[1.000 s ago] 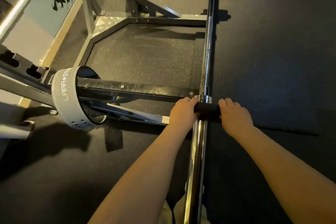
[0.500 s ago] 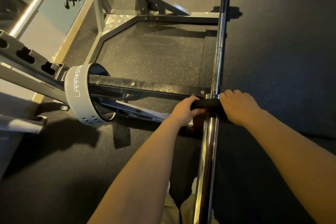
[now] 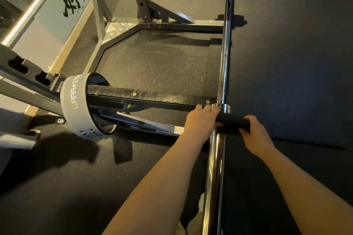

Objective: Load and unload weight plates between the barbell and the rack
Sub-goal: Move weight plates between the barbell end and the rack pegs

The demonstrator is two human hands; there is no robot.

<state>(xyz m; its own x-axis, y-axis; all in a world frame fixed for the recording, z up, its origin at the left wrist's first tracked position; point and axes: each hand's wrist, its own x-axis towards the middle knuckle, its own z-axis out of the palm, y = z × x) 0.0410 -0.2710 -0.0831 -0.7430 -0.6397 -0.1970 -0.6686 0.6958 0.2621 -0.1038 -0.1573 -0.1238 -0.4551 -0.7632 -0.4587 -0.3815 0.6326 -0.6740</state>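
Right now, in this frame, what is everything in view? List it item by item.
barbell: 1, chrome, running from the bottom edge up the frame
weight plate: 1, black, seen edge-on on the sleeve by the collar
lifting belt: 1, grey, looped around a rack arm, left
rack: 1, dark grey, left and top
floor: black rubber
left hand: 1, on the plate's left edge
right hand: 1, on the plate's right edge

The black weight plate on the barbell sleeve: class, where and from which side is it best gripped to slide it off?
Grip the weight plate by its rim, one hand each side of the barbell. It stands edge-on against the collar, so only the rim is free.
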